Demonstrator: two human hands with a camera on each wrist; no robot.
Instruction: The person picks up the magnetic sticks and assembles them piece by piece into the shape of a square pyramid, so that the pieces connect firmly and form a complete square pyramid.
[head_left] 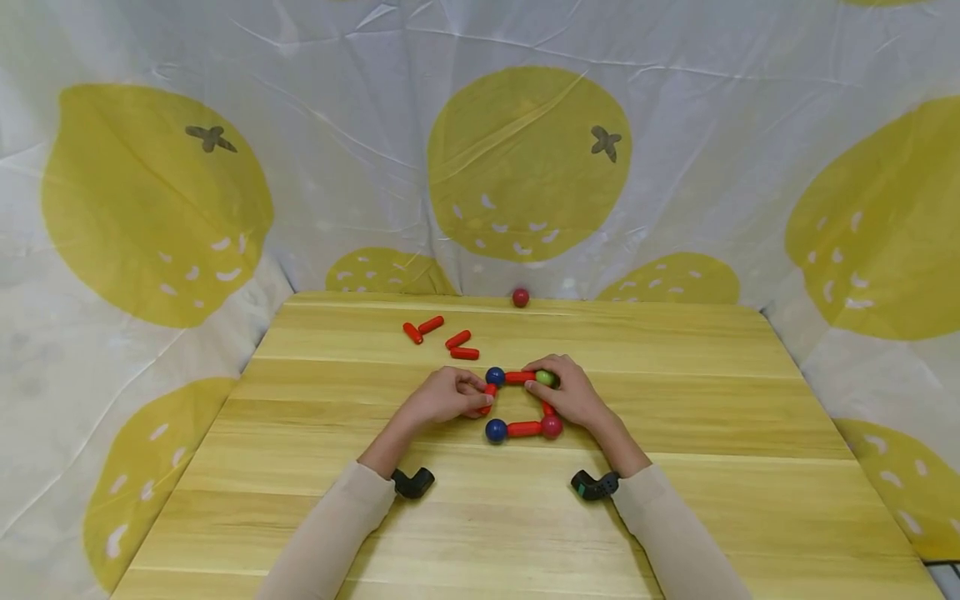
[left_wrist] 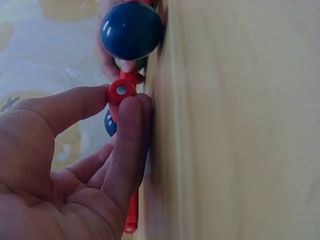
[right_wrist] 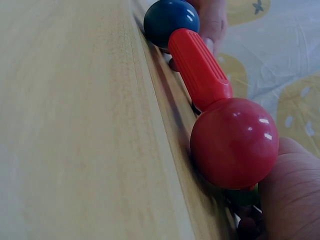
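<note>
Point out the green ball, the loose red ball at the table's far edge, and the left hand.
green ball (head_left: 545, 377), head view, on its visible top between the fingers.
loose red ball (head_left: 521, 297), head view, its centre.
left hand (head_left: 444, 396), head view, back of the hand.

Two bare hands, long pale sleeves, a dark camera at each wrist.

The left sleeve (head_left: 330, 525) and right sleeve (head_left: 678, 533) are beige and close-fitting, ending at the wrists. Each small camera (head_left: 413, 482) looks black; the right one (head_left: 595, 485) may carry a greenish spot.
</note>
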